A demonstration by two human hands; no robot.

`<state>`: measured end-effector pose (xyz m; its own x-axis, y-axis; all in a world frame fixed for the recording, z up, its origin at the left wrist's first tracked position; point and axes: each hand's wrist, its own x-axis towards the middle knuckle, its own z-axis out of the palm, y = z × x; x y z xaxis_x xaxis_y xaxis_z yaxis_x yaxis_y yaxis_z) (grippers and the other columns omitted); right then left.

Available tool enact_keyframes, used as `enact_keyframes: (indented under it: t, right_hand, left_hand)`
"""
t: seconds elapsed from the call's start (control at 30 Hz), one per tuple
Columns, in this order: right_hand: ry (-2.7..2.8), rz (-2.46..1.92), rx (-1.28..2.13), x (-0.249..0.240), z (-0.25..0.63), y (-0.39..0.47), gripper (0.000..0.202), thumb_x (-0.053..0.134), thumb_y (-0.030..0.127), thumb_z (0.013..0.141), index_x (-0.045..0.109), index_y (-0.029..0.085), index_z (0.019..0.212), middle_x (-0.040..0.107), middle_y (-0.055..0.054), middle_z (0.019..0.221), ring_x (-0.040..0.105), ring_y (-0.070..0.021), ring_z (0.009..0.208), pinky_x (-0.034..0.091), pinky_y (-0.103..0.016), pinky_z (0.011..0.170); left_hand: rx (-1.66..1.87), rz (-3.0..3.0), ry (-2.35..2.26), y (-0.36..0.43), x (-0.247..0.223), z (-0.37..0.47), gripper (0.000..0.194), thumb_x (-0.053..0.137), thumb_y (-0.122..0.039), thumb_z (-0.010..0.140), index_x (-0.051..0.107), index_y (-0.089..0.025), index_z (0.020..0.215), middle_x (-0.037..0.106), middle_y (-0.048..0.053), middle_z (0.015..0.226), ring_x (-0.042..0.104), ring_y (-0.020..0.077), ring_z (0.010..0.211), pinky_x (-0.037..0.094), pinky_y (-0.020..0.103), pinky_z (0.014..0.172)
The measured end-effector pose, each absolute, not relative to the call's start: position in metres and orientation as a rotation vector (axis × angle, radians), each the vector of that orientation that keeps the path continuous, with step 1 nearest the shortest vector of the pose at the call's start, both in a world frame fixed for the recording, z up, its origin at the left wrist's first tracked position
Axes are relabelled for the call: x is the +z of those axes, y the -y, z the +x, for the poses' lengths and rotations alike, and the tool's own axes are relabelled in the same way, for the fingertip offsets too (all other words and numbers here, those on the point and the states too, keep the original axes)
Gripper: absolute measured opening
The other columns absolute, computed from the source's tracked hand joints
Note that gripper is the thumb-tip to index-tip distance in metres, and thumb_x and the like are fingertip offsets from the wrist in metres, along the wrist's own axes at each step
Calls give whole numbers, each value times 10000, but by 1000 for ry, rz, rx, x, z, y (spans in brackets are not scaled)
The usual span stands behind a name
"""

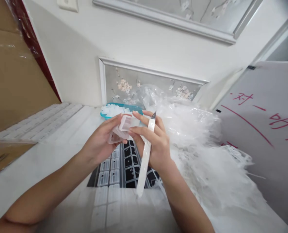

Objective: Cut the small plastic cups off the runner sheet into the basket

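Observation:
My left hand [100,139] is closed around a small clear plastic box [115,135] and tilts it over the work surface. A white slotted piece [126,123] sits at the box's opening; I cannot tell whether it is fully inside. My right hand [156,142] has its thumb and fingertips at the right side of that piece. Between the right fingers is a white-handled craft knife [146,158], its dark pointed blade up and its handle slanting down toward me. Beneath both hands lie rows of clear plastic trays [109,171] on a black sheet [92,181].
A blue basket [124,105] of small white pieces [111,110] stands behind the hands. Crumpled clear plastic bags [190,123] and film [214,181] heap up on the right beside a whiteboard [260,161]. White trays [44,123] and cardboard [17,74] are at the left.

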<state>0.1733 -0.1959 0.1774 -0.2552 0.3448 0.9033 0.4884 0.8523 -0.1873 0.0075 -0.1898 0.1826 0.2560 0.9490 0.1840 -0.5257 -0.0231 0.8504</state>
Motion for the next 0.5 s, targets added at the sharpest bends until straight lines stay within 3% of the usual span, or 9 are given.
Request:
enact_keyframes:
  t: [0.27,0.37,0.5]
  right_hand:
    - [1985,-581,-132,179,178,195,190,699,264,862,662,297,1045,541,-35,1433,439,-304,1382,364,-583,1148]
    - [2068,-558,-98,180,182,193,307,741,351,831,647,304,1119,527,-44,1445,402,-306,1413,329,-570,1175]
    - [2114,-569,-3,180,186,190,309,703,355,864,620,303,1157,531,-49,1444,410,-276,1414,351,-542,1163]
  left_hand:
    - [1305,1030,-541,193,180,7,231,608,-366,919,683,-195,1055,685,25,857,646,130,660,486,195,498]
    - [1311,1051,-566,192,178,8,247,587,-373,934,678,-208,1093,699,40,973,680,159,762,527,219,581]
    - [1244,995,-513,188,174,10,289,545,-359,958,672,-197,1159,693,70,1123,695,197,902,576,280,739]
